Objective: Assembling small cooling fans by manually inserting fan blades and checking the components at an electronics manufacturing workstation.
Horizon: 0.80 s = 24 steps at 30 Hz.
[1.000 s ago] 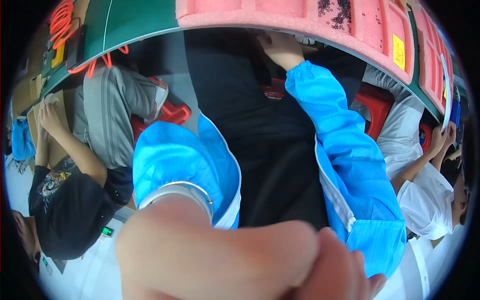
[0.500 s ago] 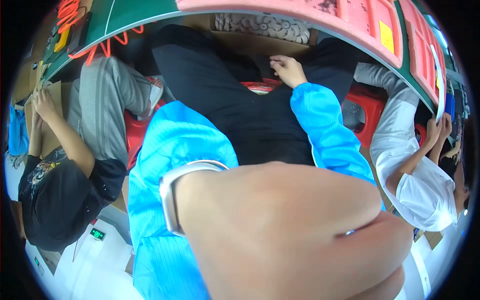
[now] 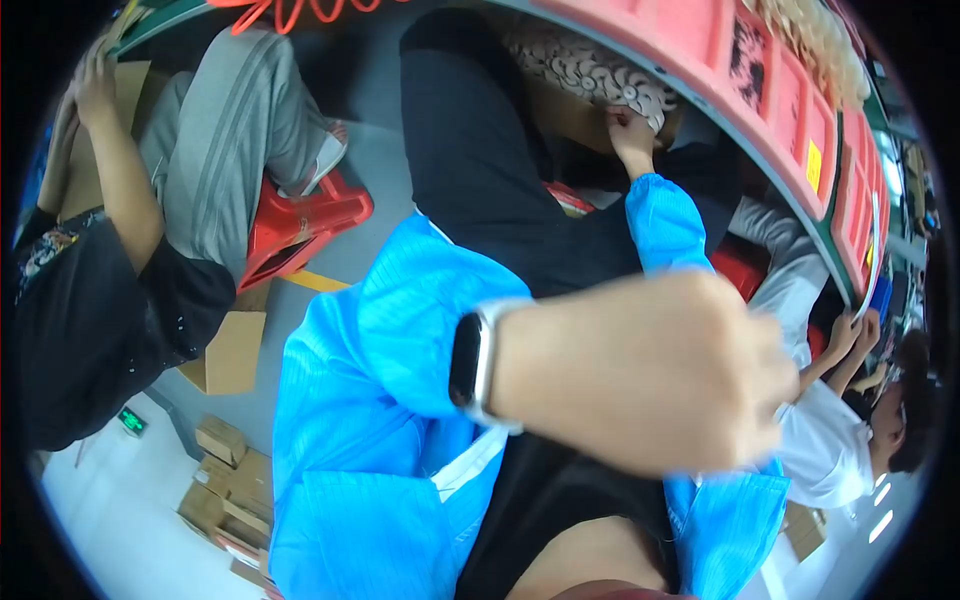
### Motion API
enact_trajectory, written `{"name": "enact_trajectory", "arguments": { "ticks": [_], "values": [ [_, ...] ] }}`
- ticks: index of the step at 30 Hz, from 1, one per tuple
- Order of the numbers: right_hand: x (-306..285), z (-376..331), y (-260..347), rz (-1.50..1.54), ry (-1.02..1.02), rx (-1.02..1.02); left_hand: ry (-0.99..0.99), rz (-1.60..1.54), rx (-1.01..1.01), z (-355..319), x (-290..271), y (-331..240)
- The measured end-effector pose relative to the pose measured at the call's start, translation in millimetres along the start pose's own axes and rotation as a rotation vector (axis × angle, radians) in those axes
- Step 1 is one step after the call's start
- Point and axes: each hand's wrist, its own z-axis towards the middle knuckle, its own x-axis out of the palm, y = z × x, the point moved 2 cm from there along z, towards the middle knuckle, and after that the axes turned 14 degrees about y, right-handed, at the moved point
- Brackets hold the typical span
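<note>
My left hand (image 3: 640, 370) hovers close in front of my chest, large in view and slightly blurred. It wears a watch (image 3: 472, 365) on the wrist. Its fingers are curled into a fist, and their undersides are hidden, so anything inside cannot be seen. Farther off, my right hand (image 3: 630, 135) reaches under the table edge to a cardboard box (image 3: 570, 115) of pale bladed fan wheels (image 3: 600, 75). Its fingers are closed at the edge of these wheels. Whether one is pinched between them is too small to make out.
Pink trays (image 3: 700, 50) lie on the table above the box, with pale parts (image 3: 815, 50) at the far right. Seated co-workers flank me, one in black (image 3: 110, 320), one in white (image 3: 825, 440). A red stool (image 3: 300, 225) and cardboard boxes (image 3: 235, 350) are at left.
My right hand has moved from my lap forward to the box of fan wheels. My left hand has drawn away from the camera, still curled. The whole view has shifted.
</note>
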Motion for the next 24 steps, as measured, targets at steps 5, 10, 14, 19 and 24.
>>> {"name": "enact_trajectory", "arguments": {
  "ticks": [5,10,14,19,24],
  "values": [
    [-7.7,48.7,2.2,-0.250,-0.068,0.069,-0.166,0.392,-0.579,-78.9,-22.9,110.2],
    [6.1,86.4,17.3,-0.564,-0.013,-0.022,-0.415,0.363,-0.902,-166.4,9.6,216.2],
    [20.1,91.8,-9.7,-0.850,-0.030,-0.166,-0.274,0.493,-0.888,-154.2,26.8,222.9],
    [22.5,99.1,-10.4,-0.853,-0.071,-0.200,-0.313,0.505,-0.876,-151.9,26.2,233.6],
    [0.5,85.3,-5.2,-0.847,-0.127,-0.387,-0.293,0.525,-0.869,-139.1,28.0,244.1]
  ]
}}
